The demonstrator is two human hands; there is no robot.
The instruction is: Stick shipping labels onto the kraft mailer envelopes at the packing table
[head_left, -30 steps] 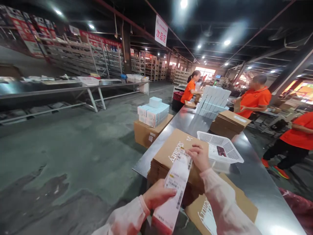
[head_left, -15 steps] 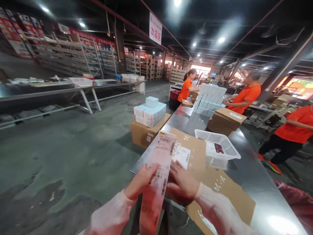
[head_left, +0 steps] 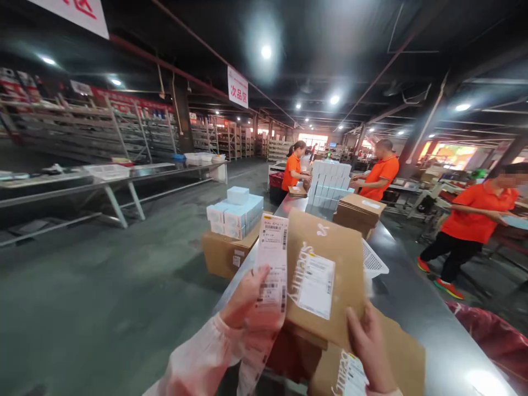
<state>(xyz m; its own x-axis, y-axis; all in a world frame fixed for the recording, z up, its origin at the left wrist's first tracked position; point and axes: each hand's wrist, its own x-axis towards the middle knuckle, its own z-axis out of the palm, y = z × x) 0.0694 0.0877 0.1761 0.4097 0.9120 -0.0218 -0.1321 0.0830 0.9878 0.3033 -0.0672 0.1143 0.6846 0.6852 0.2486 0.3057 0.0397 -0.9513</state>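
Pinching a strip of printed labels (head_left: 273,242) in the left hand (head_left: 245,294), gripping the near right corner of a flat labelled carton (head_left: 346,264) in the right hand (head_left: 368,336) — just right of the strip, at the near end of a shiny metal counter (head_left: 408,289). Farther along, white basket (head_left: 374,261), brown cardboard stack (head_left: 358,213), pale blue boxes (head_left: 330,181). Around — grey-green floor (head_left: 124,297), shelving (head_left: 82,140) at far left, people in orange shirts (head_left: 377,179).

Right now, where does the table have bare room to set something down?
Right side: bare steel between the white basket, the lower cardboard and the red plastic. Crowded leftward, where the left hand holds the label strip and the right hand the upper cardboard.
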